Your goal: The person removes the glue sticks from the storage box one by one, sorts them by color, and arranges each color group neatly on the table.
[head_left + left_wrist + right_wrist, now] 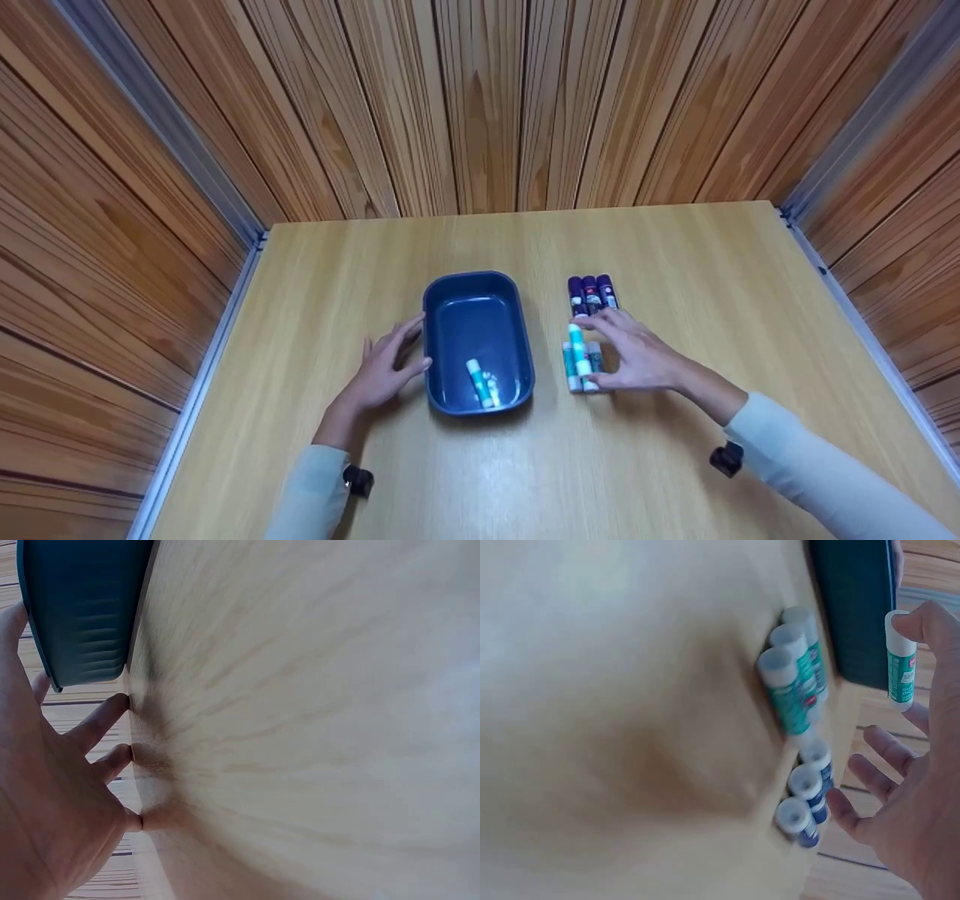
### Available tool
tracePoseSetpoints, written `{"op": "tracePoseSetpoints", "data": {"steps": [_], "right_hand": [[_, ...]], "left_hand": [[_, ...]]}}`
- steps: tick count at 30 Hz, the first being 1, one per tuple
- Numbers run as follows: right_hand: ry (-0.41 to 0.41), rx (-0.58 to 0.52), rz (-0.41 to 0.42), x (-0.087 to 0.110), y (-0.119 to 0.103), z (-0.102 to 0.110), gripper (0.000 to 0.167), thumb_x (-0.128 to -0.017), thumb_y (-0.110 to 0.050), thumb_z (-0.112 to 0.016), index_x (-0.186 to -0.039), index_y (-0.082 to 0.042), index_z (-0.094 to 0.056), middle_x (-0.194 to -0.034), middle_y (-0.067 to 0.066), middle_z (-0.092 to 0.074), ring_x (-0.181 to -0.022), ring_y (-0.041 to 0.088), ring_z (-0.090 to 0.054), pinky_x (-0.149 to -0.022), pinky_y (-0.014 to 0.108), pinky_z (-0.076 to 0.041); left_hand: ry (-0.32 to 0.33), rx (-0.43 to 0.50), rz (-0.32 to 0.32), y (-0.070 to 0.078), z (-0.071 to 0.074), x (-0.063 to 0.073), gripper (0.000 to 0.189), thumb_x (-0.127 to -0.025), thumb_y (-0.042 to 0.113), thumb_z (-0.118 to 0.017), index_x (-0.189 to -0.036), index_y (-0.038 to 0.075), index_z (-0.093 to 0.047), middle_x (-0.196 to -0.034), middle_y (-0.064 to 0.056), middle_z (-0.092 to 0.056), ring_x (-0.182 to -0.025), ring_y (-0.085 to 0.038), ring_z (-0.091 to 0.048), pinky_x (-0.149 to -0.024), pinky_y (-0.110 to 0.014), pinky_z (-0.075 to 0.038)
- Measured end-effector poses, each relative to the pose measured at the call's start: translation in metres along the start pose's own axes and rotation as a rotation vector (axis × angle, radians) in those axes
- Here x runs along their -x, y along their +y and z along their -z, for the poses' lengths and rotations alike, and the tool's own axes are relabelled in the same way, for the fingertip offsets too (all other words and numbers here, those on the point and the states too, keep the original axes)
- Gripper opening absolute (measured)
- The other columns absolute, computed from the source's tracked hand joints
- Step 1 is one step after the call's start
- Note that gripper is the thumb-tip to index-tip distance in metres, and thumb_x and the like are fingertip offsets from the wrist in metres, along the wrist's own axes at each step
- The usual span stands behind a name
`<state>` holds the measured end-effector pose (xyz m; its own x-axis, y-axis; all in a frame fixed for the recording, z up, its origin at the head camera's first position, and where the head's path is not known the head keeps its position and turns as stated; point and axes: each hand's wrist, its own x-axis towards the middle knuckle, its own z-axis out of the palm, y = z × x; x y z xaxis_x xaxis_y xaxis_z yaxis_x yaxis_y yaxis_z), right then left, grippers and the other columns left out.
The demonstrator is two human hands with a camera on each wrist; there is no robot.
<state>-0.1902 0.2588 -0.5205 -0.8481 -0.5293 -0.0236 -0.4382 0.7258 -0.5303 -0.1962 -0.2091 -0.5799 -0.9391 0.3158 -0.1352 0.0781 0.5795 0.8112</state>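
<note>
My right hand [639, 355] pinches a teal glue stick with white ends [901, 667] between thumb and forefinger, its other fingers spread. The stick is held above a row of three similar teal glue sticks [786, 694] lying side by side on the table. Just beyond that row lie three purple glue sticks [590, 292]. A dark blue rectangular tray [471, 322] stands left of the rows, with one teal glue stick [479, 383] inside near its front end. At the tray's left side, my left hand [384, 373] touches the rim, fingers loosely spread and some fingertips on the table.
The light wooden table [495, 480] carries the tray and the glue sticks. Wood-plank walls [480, 112] rise behind and at both sides, with grey metal rails along the corners. Each wrist wears a small black camera [726, 459].
</note>
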Motion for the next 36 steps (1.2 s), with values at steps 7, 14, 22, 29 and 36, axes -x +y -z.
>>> {"op": "tracePoseSetpoints", "data": {"steps": [7,14,22,29,36], "right_hand": [[0.017,0.013,-0.042,0.019,0.015,0.001,0.089,-0.088,-0.037,-0.092,-0.166,-0.023,-0.052,-0.149,0.015,-0.062,-0.135,0.035,-0.058,-0.103,0.059,-0.055],[0.024,0.051,-0.064,0.032,0.029,-0.001,0.091,-0.086,-0.035,-0.092,-0.166,-0.019,-0.053,-0.145,0.017,-0.065,-0.129,0.033,-0.058,-0.099,0.053,-0.053],[-0.001,0.1,-0.084,0.033,0.036,-0.005,0.091,-0.084,-0.04,-0.091,-0.165,-0.017,-0.055,-0.142,0.016,-0.063,-0.124,0.032,-0.057,-0.095,0.046,-0.048],[-0.04,0.133,-0.113,0.032,0.039,-0.007,0.088,-0.086,-0.043,-0.09,-0.163,-0.016,-0.057,-0.144,0.018,-0.061,-0.127,0.035,-0.055,-0.096,0.049,-0.048],[-0.068,0.16,-0.117,0.029,0.038,-0.008,0.088,-0.086,-0.042,-0.092,-0.163,-0.015,-0.059,-0.142,0.017,-0.06,-0.127,0.035,-0.051,-0.095,0.049,-0.047]], "left_hand": [[0.009,-0.008,-0.009,0.0,0.0,0.001,0.077,-0.111,0.052,-0.067,-0.177,0.046,-0.028,-0.185,-0.002,-0.041,-0.18,-0.044,-0.012,-0.137,-0.079,0.018],[0.0,-0.011,-0.011,0.0,0.0,0.001,0.075,-0.112,0.05,-0.066,-0.177,0.046,-0.028,-0.185,-0.001,-0.041,-0.18,-0.043,-0.011,-0.137,-0.079,0.018],[-0.004,-0.004,0.008,0.001,0.0,0.0,0.076,-0.112,0.055,-0.065,-0.177,0.049,-0.026,-0.186,0.001,-0.039,-0.18,-0.043,-0.01,-0.137,-0.077,0.02],[-0.002,-0.002,-0.002,0.0,0.001,0.0,0.076,-0.112,0.056,-0.065,-0.177,0.048,-0.027,-0.185,0.001,-0.04,-0.18,-0.042,-0.013,-0.137,-0.077,0.019],[0.004,-0.009,0.003,0.0,0.0,-0.001,0.076,-0.112,0.055,-0.066,-0.177,0.046,-0.028,-0.185,0.0,-0.041,-0.18,-0.042,-0.014,-0.137,-0.078,0.018]]}}
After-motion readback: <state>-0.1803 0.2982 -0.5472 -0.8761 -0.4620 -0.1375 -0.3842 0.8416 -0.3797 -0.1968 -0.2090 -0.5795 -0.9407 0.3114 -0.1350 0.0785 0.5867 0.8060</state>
